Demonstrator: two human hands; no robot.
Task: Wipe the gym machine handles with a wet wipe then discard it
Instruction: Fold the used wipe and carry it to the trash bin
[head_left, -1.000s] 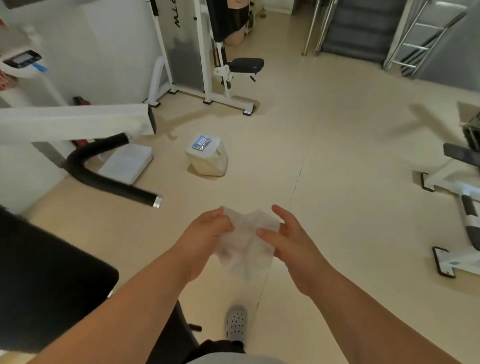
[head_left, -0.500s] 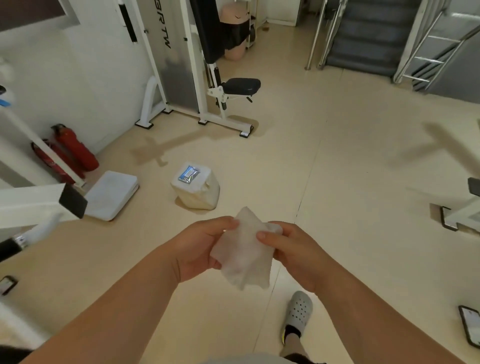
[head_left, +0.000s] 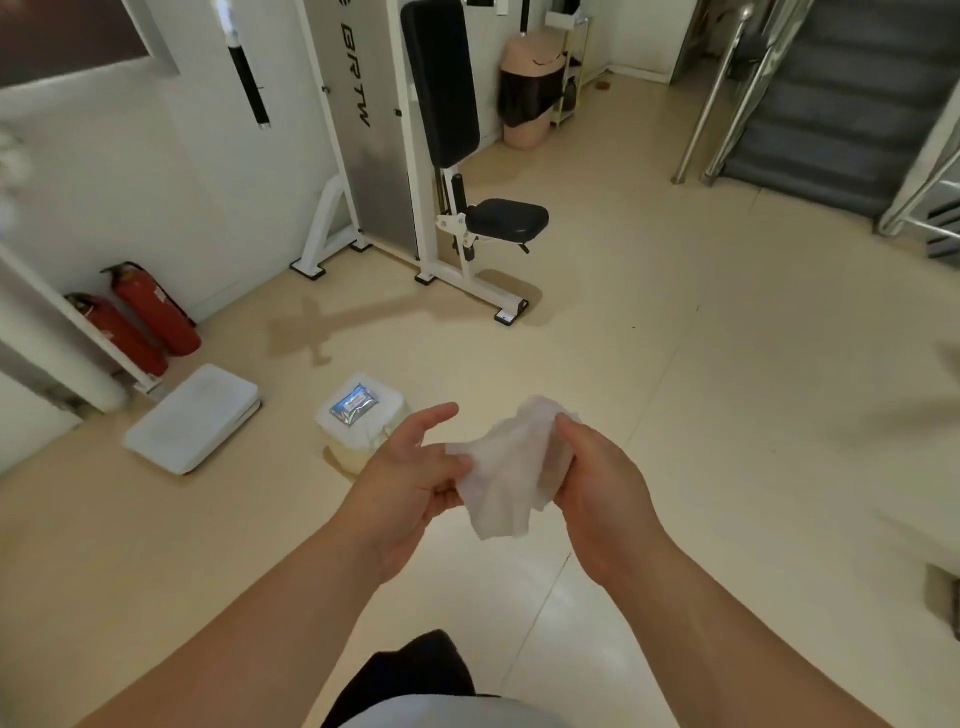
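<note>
Wet wipe (head_left: 506, 480): crumpled, held in the air between both hands. Its long axis runs from upper right down to lower left.
Right hand (head_left: 597, 483): fingers curled round the wipe's upper end, bearing it.
Left hand (head_left: 410, 467): fingers loosened, tips touching the wipe's left edge. No firm pinch seen.
Bin (head_left: 530, 88): well apart, straight ahead, past the machine seat (head_left: 506, 221).
Judgement: the right hand has the wipe, so it looks best placed to carry it onward.
</note>
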